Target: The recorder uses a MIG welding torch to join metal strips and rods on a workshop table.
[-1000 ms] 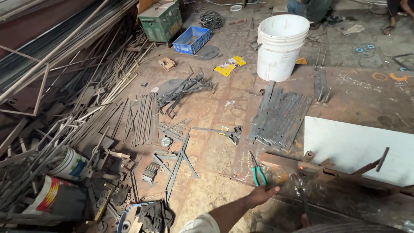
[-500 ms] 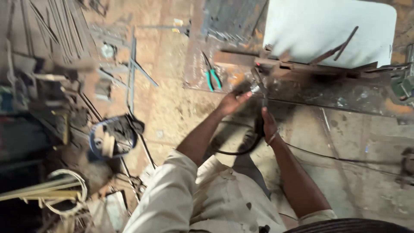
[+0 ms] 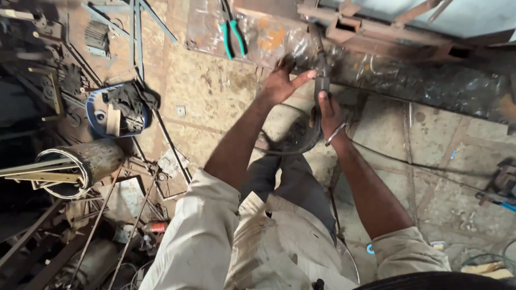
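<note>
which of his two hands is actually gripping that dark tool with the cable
The right hand: its fingers wrap the dark tool just below its head. The left hand lies open beside it, fingers spread, thumb pointing toward the tool.

At the top centre of the frame, pliers (image 3: 232, 35) are laid on a metal sheet (image 3: 212, 29). Just right of them, a welding torch (image 3: 321, 80) is flanked by both hands, the left hand (image 3: 284, 80) beside it and the right hand (image 3: 329, 110) below.

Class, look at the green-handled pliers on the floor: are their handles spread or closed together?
Spread. The pliers lie flat, their two green handles splayed apart in a narrow V.
</note>
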